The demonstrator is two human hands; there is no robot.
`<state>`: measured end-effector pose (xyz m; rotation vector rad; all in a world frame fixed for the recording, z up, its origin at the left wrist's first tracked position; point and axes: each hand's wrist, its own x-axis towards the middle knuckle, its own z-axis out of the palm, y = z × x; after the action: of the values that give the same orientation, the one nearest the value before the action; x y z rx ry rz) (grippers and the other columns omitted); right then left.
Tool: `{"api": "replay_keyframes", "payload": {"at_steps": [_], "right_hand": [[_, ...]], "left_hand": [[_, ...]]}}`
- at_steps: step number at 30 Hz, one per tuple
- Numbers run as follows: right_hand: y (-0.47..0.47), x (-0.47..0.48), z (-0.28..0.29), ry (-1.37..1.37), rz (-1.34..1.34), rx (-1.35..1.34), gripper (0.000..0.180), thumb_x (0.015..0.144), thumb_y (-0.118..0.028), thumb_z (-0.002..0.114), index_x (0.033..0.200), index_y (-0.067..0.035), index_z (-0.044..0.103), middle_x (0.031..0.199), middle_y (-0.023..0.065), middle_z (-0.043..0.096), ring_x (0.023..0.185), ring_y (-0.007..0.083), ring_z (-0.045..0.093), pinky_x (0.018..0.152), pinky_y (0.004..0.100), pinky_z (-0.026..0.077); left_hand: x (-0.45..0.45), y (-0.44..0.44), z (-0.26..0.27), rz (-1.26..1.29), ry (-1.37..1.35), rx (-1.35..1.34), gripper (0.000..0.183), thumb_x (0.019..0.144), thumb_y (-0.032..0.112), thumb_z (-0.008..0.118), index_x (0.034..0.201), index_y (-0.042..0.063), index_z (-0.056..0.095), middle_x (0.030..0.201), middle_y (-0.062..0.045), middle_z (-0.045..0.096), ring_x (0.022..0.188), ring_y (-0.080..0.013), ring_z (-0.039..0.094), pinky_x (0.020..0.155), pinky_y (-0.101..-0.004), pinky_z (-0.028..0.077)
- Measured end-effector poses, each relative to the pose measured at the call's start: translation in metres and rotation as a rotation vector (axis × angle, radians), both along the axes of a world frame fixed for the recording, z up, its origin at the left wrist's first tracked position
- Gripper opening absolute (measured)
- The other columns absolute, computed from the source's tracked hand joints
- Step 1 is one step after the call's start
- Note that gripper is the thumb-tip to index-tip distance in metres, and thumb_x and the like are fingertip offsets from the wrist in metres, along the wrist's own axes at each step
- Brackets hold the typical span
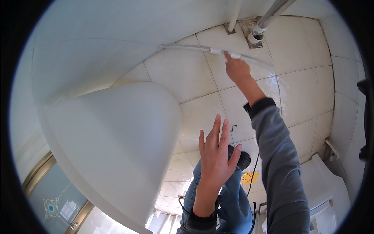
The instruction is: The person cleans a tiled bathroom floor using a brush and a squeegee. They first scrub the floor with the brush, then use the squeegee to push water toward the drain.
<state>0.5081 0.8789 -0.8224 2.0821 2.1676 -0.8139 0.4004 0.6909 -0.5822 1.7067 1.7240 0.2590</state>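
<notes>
My right hand (pixel 238 68) reaches over the tiled floor, its fingers on the middle of a long thin pale bar (pixel 187 47). The bar's left end is at the foot of the wall, and its right end is blurred. White pieces sit on the bar at both sides of my fingers. Lower in the view, my left hand (pixel 216 152) is raised with its fingers apart and holds nothing. A small dark bent object (pixel 234 127) lies on the floor just beyond it.
A large smooth white fixture (pixel 117 140) fills the left. Beyond the bar, a metal pipe (pixel 273 16) and a white pipe (pixel 234 17) enter the floor. A white fixture (pixel 324 181) stands at lower right. A yellow bear-shaped mat (pixel 248 177) lies by my shoes (pixel 244 161).
</notes>
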Motion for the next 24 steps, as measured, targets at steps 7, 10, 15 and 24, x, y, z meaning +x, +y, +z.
{"api": "replay_keyframes", "payload": {"at_steps": [7,10,15,24], "right_hand": [[-0.031,-0.016,-0.041,-0.147,0.031,-0.042,0.061,0.084,-0.008,0.050,0.142,-0.018,0.037,0.081,0.0170,0.068,0.073,0.0326,0.068,0.064,0.0441,0.054],[-0.118,0.001,-0.028,-0.141,0.076,-0.078,0.065,0.082,-0.007,0.053,0.144,-0.014,0.035,0.074,0.0154,0.065,0.067,0.0311,0.067,0.060,0.0437,0.054],[-0.189,0.031,-0.002,-0.126,0.123,-0.212,0.058,0.085,-0.014,0.054,0.141,-0.016,0.041,0.067,0.0157,0.063,0.060,0.0319,0.065,0.056,0.0448,0.053],[-0.107,0.076,-0.061,-0.145,-0.091,0.056,0.056,0.089,-0.017,0.052,0.143,-0.022,0.039,0.066,0.0137,0.061,0.059,0.0317,0.063,0.052,0.0452,0.051]], "left_hand": [[-0.015,-0.009,-0.014,0.039,-0.008,0.008,0.070,0.085,0.023,0.064,0.143,0.002,0.031,0.147,-0.021,0.033,0.131,-0.0356,0.039,0.108,-0.0576,0.021],[-0.012,-0.011,-0.012,0.054,-0.014,-0.002,0.071,0.084,0.022,0.065,0.143,0.002,0.031,0.147,-0.021,0.033,0.131,-0.0355,0.039,0.109,-0.0577,0.021],[0.002,-0.008,-0.016,0.023,-0.049,-0.016,0.071,0.084,0.021,0.064,0.144,0.003,0.031,0.148,-0.020,0.033,0.132,-0.0347,0.038,0.109,-0.0567,0.021],[0.007,-0.014,-0.045,0.008,0.032,-0.007,0.062,0.090,0.022,0.055,0.144,0.003,0.030,0.144,-0.024,0.036,0.126,-0.0369,0.044,0.107,-0.0601,0.023]]}}
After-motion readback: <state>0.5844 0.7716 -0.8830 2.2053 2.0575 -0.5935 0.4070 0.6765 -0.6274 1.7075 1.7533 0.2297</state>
